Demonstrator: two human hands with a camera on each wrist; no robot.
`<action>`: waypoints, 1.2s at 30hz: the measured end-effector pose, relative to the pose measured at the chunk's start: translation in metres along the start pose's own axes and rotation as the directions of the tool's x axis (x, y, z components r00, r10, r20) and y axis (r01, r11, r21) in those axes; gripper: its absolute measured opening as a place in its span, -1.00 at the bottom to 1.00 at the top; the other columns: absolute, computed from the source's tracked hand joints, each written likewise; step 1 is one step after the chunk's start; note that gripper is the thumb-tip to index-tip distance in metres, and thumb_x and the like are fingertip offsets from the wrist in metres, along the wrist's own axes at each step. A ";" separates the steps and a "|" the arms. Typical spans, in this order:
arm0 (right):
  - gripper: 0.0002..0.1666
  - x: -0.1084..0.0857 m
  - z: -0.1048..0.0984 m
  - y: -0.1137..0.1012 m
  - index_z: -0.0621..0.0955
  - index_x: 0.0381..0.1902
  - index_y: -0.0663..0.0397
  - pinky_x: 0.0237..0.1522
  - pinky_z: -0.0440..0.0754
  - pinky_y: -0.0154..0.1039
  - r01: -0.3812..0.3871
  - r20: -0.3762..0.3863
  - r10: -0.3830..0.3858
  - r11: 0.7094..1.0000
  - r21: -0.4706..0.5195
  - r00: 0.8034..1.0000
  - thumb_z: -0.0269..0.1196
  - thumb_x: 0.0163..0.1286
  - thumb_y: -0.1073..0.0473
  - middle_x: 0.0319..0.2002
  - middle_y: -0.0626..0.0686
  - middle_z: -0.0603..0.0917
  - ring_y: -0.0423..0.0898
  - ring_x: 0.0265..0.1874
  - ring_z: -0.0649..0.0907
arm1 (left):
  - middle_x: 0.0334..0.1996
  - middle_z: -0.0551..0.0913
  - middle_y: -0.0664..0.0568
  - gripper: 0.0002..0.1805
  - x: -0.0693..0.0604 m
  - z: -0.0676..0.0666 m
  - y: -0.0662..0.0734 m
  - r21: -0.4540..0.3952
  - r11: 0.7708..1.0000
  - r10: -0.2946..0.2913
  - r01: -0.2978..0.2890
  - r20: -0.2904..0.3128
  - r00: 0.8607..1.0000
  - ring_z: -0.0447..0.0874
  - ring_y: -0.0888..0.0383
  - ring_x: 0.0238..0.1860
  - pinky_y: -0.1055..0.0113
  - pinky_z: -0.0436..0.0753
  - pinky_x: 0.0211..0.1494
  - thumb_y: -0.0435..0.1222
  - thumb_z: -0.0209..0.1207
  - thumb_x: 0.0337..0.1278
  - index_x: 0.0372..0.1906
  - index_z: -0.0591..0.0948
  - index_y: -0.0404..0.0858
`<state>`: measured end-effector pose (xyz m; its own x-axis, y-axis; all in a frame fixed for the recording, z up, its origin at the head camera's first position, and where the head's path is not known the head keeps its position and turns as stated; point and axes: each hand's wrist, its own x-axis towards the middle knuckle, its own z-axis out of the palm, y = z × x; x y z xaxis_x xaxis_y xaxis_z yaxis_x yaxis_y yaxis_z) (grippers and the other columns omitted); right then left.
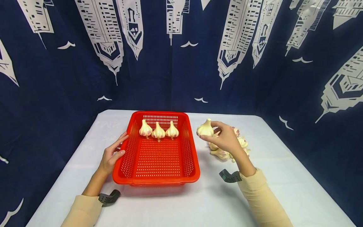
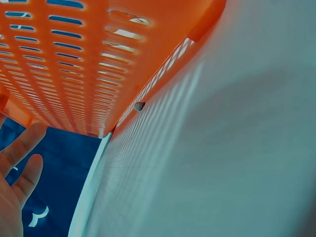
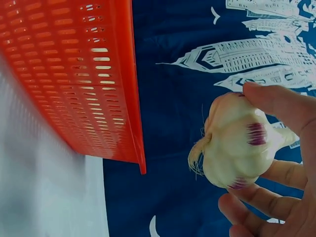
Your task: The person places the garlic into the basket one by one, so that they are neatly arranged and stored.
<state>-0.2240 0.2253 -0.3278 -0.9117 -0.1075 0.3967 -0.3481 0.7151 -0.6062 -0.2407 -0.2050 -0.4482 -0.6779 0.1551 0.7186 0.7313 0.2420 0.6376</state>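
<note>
A red plastic basket [image 1: 158, 181] stands on the white table with three garlic bulbs [image 1: 158, 131] in a row near its far side. My left hand [image 1: 110, 156] rests against the basket's left rim, its fingers fairly straight; in the left wrist view the fingers [image 2: 24, 148] touch the slotted wall. To the right of the basket, my right hand [image 1: 225, 137] holds a garlic bulb [image 1: 205, 128] in the air between thumb and fingers. The right wrist view shows that bulb [image 3: 242, 140] with purple patches and a tuft of roots, apart from the basket wall.
A pile of several garlic bulbs [image 1: 221, 154] lies on the table behind and under the right hand, partly hidden by it. The white table [image 1: 215, 205] meets a dark blue curtain [image 1: 170, 85] printed with white buildings along its far edge.
</note>
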 end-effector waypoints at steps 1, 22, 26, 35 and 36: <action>-0.16 0.001 0.000 -0.001 0.59 0.17 0.26 -0.25 0.65 -0.09 -0.005 -0.002 0.005 1.000 0.000 1.000 0.53 0.02 -0.12 0.06 0.19 0.66 0.06 -0.18 0.67 | 0.35 0.38 -0.33 -0.42 0.000 0.000 0.000 0.000 1.000 -0.001 0.001 0.000 1.000 0.55 0.36 -0.10 0.51 0.49 -0.20 -0.44 -0.01 0.04 0.26 0.50 -0.47; -0.20 0.025 0.017 -0.024 0.58 0.18 0.18 -0.21 0.68 -0.06 -0.025 0.015 0.024 0.995 0.093 1.000 0.54 0.01 -0.05 -0.02 0.16 0.66 0.06 -0.19 0.72 | 0.35 0.38 -0.34 -0.41 0.001 -0.001 0.000 -0.009 1.000 -0.004 0.004 -0.002 1.000 0.56 0.36 -0.10 0.47 0.51 -0.22 -0.44 -0.01 0.02 0.25 0.50 -0.48; -0.17 0.029 0.021 -0.030 0.55 0.23 0.19 -0.24 0.69 -0.08 -0.020 0.036 0.016 0.993 0.116 0.999 0.54 0.03 -0.03 -0.01 0.19 0.63 0.07 -0.20 0.74 | 0.35 0.38 -0.33 -0.41 0.000 -0.001 0.000 -0.007 1.000 -0.010 0.010 0.000 1.000 0.56 0.36 -0.09 0.47 0.50 -0.21 -0.44 -0.01 0.02 0.26 0.50 -0.48; -0.18 0.036 0.027 -0.039 0.57 0.23 0.18 -0.40 0.68 -0.16 0.006 0.043 -0.010 0.995 0.096 0.999 0.54 0.03 -0.03 -0.06 0.18 0.63 0.06 -0.25 0.74 | 0.35 0.38 -0.32 -0.41 0.000 0.000 -0.001 0.005 1.000 -0.015 0.015 0.006 1.000 0.55 0.38 -0.07 0.45 0.50 -0.20 -0.44 0.00 0.03 0.26 0.50 -0.47; -0.19 0.037 0.027 -0.040 0.57 0.22 0.17 -0.39 0.69 -0.16 0.007 0.047 -0.011 0.996 0.091 0.999 0.54 0.03 -0.04 -0.07 0.18 0.62 0.06 -0.24 0.74 | 0.35 0.38 -0.33 -0.41 0.000 -0.001 -0.001 0.006 1.000 -0.015 0.015 0.004 1.000 0.55 0.38 -0.07 0.45 0.51 -0.20 -0.44 0.00 0.02 0.26 0.50 -0.47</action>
<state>-0.2495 0.1739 -0.3079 -0.9169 -0.1480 0.3705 -0.3728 0.6488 -0.6634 -0.2413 -0.2057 -0.4486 -0.6892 0.1557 0.7077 0.7206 0.2498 0.6468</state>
